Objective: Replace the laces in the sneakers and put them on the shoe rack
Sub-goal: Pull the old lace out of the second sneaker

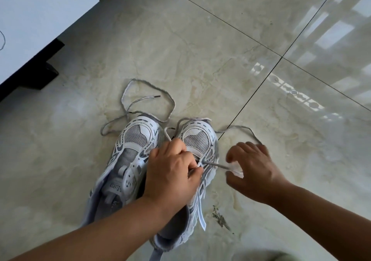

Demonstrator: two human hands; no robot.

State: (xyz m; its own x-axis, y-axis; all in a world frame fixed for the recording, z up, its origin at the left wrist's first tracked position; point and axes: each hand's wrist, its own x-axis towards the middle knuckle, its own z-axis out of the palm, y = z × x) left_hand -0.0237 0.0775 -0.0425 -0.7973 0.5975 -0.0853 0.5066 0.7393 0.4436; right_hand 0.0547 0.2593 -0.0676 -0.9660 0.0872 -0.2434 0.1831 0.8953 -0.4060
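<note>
My left hand was down on the right sneaker, fingers curled and pinching a grey lace at the eyelets near the middle of the shoe. My right hand hovered just beside that sneaker, fingers spread and bent; the lace ran toward it, but motion blur at the fingertips meant I couldn't tell whether it truly gripped the lace or something pale there.

Both sneakers stood side by side on the tiled floor, toes pointing away from me. The left sneaker showed bare eyelets and an open tongue, no lace threaded. Another lace lay loose in loops on the floor, just past its toe. My read: early days. Whether I was pulling an old lace out or feeding a new one in, I couldn't say. Neither shoe looked finished, and no shoe rack was in sight, only a white cabinet at the upper left.

Writing: a small label on the left sneaker's tongue, too small to read.
</note>
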